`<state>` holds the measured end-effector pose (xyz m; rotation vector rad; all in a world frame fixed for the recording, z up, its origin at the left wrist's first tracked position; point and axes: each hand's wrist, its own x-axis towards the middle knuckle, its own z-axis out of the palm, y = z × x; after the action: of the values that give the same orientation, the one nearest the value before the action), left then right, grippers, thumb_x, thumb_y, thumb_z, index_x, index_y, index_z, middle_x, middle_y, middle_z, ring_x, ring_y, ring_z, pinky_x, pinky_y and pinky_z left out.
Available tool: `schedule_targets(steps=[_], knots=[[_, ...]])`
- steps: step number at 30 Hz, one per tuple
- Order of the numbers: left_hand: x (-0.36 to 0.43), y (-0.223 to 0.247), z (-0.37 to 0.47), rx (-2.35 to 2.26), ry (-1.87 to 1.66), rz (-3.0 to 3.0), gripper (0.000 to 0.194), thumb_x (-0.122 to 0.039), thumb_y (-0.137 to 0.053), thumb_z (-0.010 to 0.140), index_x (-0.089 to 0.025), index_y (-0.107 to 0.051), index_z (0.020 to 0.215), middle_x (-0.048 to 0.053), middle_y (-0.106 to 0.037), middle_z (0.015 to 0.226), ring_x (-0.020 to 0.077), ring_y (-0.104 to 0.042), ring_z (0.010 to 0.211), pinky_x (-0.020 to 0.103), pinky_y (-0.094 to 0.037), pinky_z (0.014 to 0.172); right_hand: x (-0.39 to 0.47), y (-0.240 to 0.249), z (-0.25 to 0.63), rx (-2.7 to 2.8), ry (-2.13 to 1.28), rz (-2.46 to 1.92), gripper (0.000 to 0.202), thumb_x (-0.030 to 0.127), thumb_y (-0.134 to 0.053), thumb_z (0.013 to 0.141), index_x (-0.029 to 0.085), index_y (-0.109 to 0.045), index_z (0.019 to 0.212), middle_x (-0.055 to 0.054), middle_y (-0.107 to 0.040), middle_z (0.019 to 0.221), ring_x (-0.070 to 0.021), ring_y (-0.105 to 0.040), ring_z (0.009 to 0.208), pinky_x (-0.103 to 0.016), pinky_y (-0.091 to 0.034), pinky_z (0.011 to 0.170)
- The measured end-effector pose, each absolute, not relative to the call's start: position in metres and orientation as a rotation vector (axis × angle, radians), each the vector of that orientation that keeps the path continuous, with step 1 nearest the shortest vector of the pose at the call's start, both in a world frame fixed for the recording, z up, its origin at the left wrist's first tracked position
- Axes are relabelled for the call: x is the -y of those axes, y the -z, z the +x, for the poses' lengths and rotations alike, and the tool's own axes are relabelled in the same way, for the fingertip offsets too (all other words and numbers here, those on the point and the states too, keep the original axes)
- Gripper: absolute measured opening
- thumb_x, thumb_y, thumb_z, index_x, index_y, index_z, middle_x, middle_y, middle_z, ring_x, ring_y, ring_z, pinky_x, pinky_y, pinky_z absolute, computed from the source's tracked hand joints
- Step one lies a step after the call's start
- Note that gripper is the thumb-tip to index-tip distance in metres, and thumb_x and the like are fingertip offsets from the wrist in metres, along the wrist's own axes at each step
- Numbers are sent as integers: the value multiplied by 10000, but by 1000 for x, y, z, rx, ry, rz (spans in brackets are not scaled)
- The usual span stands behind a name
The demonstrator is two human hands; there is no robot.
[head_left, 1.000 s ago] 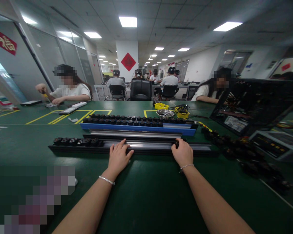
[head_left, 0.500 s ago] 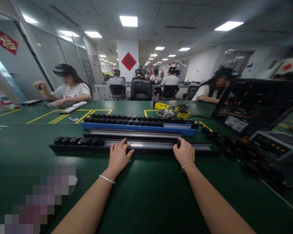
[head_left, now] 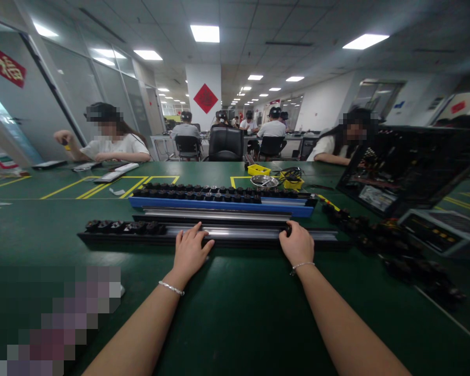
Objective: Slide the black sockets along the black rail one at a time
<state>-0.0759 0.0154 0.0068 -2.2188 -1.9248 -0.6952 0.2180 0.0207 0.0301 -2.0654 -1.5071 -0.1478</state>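
A long black rail (head_left: pixel 243 233) with a silver channel lies across the green table, and several black parts (head_left: pixel 125 227) sit in its left end. My left hand (head_left: pixel 190 249) rests with spread fingers on the rail's near edge, left of its middle. Farther right, my right hand (head_left: pixel 298 244) is closed around a small black part (head_left: pixel 288 230) at the rail; its fingers partly hide it. Behind lie a second silver-and-black rail (head_left: pixel 219 214) and a blue rail (head_left: pixel 219 205) with rows of black parts.
A metal dish (head_left: pixel 264 181) and yellow trays (head_left: pixel 258 170) stand at the back. To the right are a pile of black parts (head_left: pixel 407 261), a grey box (head_left: pixel 446 232) and an open black case (head_left: pixel 415 167). Two people sit across the table. A pixelated area covers the lower left.
My right hand has shifted very slightly right along the rail with the black part. My left hand stays in place. The person at the left has moved a hand slightly.
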Motion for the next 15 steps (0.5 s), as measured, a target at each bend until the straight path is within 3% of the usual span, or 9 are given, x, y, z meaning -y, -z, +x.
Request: schedule_targets(steps=[15], knots=[[-16, -6, -76, 1923, 707, -2206, 334, -459, -457, 849, -268, -623, 1068, 49, -471, 1383, 256, -468, 1209, 504, -249, 1063, -22, -28, 222, 1477, 165, -2048, 360, 219, -463, 773, 146, -575, 1106, -116, -642, 1051, -240, -564, 1011, -355, -387, 883]])
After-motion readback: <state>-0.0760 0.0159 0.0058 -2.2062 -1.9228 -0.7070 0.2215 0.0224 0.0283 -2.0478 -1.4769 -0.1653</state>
